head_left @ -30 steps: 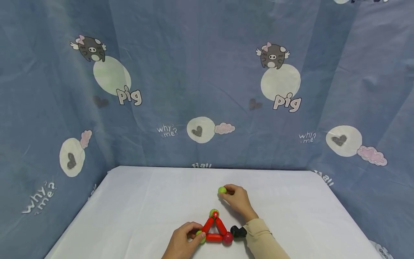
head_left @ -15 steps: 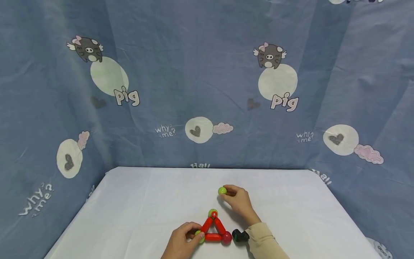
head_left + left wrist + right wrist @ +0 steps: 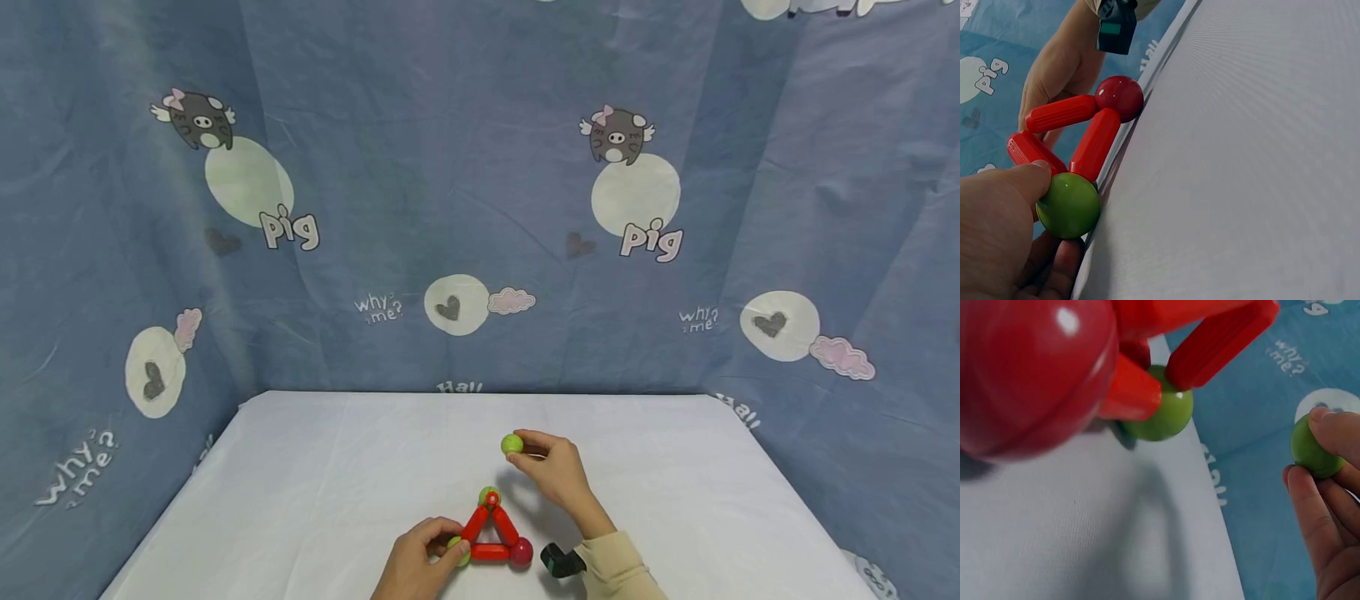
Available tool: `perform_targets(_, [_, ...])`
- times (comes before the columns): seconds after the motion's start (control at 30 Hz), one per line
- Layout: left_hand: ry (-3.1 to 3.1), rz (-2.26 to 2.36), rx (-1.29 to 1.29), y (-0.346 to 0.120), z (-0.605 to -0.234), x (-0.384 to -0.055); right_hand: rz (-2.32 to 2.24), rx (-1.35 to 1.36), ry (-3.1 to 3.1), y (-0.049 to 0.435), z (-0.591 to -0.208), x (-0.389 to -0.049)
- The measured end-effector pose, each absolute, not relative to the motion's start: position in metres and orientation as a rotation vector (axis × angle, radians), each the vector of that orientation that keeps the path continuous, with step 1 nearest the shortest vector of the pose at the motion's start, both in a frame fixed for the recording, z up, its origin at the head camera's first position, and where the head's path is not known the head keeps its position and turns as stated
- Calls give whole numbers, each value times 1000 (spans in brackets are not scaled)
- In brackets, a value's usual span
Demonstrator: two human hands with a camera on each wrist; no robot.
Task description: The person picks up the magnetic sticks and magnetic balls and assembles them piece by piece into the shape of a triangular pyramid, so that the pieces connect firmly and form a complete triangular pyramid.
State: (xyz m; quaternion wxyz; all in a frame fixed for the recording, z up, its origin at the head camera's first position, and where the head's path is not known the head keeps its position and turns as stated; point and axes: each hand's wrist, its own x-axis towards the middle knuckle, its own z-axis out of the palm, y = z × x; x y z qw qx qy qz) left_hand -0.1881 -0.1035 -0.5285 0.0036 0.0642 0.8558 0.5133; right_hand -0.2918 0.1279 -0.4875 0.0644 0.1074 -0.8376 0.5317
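Note:
On the white table lies a triangle of red rods joined by balls. A dark red ball forms its right corner, a green ball its left corner, and another green ball the far one. A further red rod at the far corner shows its round end to the head camera. My left hand pinches the left corner's green ball between thumb and fingers. Beyond the triangle, my right hand holds a loose lime-green ball with its fingertips, its shadow falling on the tablecloth.
A black wrist camera sits at the right sleeve, just right of the dark red ball. The white tablecloth runs back to a blue printed curtain, which surrounds the table's back and sides.
My right hand has risen slightly with the green ball, and its shadow has spread further from it. The black wrist camera has shifted away from the red ball. My left hand keeps its grip.

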Motion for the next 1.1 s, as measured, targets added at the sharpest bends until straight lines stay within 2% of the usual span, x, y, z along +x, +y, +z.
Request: perform_targets(1.1, [2667,1593,202,-104,-528,-187,1711,586,-2451,120,-461,-248])
